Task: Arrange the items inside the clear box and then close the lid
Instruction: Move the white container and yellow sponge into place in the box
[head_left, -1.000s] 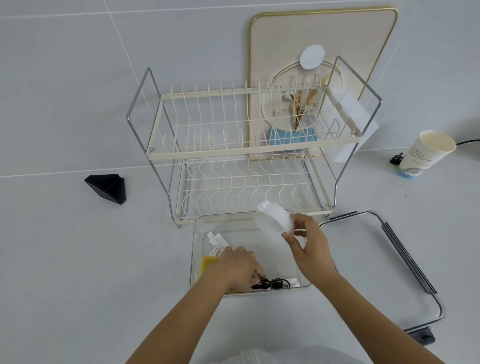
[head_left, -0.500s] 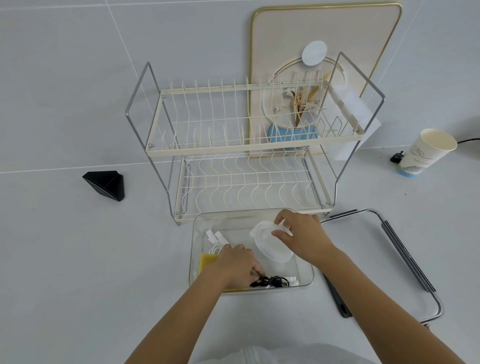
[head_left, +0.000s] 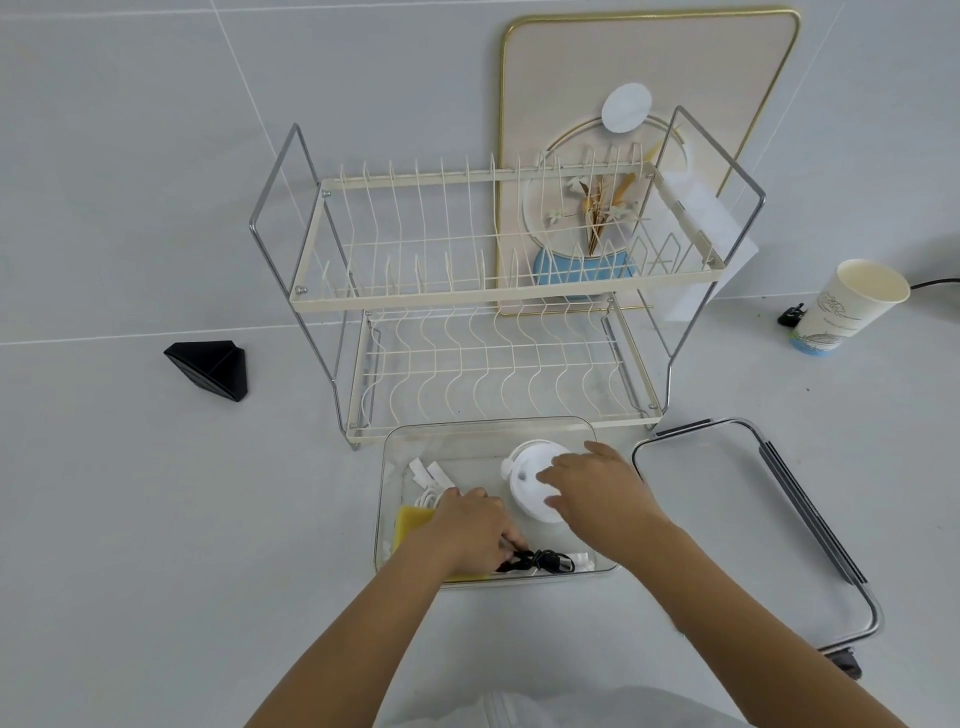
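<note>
The clear box (head_left: 387, 499) sits on the white table, just in front of the dish rack (head_left: 498, 291); its top is open, and both hands are down inside it.

The left hand (head_left: 470, 525) is at the front left part of the box; its fingers are curled together and pinched on a black cable (head_left: 540, 561), which lies bunched up along the front wall of the box; under that hand lies a flat yellow thing (head_left: 410, 522), like a sponge, partly hidden; behind the yellow thing, still in the box, lie some small white plugs and a white cord (head_left: 428, 480).

The right hand (head_left: 597, 491) is in the right part of the box; its fingers are spread apart and lie flat on top of a round white thing (head_left: 524, 475); the round white thing sits in the box near the back wall, a little tilted; I cannot tell if the hand grips it or only rests on it.

The lid (head_left: 779, 519) lies flat on the table just to the right of the box, not on it; it has a dark clip along its right side.

Far to the right of the box stands a paper cup (head_left: 844, 306); far to the left of the box sits a black three-sided thing (head_left: 210, 369); behind the dish rack a board with a gold rim (head_left: 649, 78) leans on the wall.
</note>
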